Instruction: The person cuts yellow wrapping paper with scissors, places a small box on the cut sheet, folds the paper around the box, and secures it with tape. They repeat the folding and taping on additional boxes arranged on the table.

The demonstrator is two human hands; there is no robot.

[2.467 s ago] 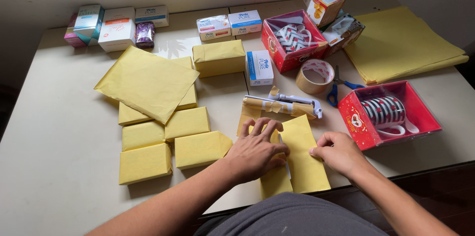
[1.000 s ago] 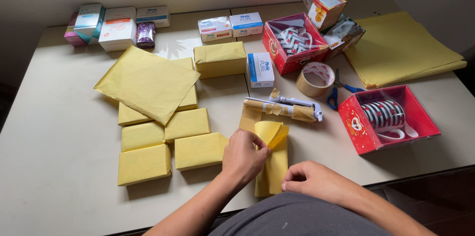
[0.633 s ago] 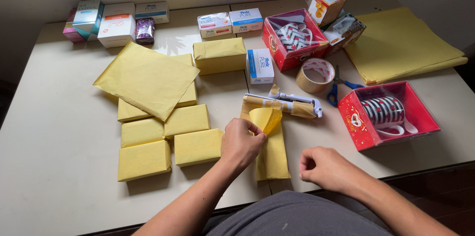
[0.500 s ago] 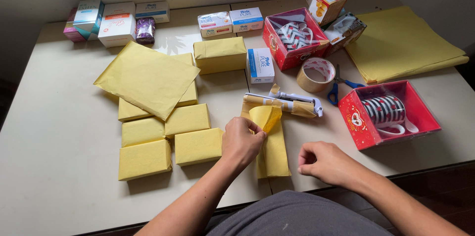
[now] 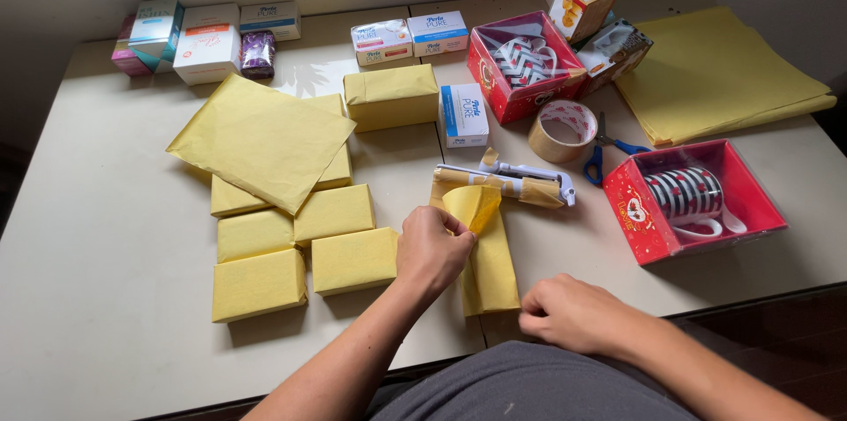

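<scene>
The left hand point(image 5: 430, 249) is curled, knuckles up, its fingertips pinching the far flap of the yellow wrapping paper point(image 5: 490, 255) and holding that flap peeled up and curled over; the forearm runs back toward the lower left. The right hand point(image 5: 565, 315) lies loosely closed at the near right corner of the same paper, fingertips pressing or nipping its edge; whether it truly grips cannot be told. The paper, folded into a long narrow strip, lies on the counter point(image 5: 106, 297) straight in front of the person; its near end reaches the counter's front edge. Just beyond its far end lies a tape dispenser point(image 5: 512, 184) hung with brown tape strips. To the left, close by the left hand, sit wrapped yellow parcels point(image 5: 353, 260); to the right, a red box with a striped mug point(image 5: 693, 200) stands apart, with bare counter between it and the paper. A roll of brown tape point(image 5: 562, 132) and blue-handled scissors point(image 5: 604, 154) lie further back; the counter's left side is broad and open.
</scene>
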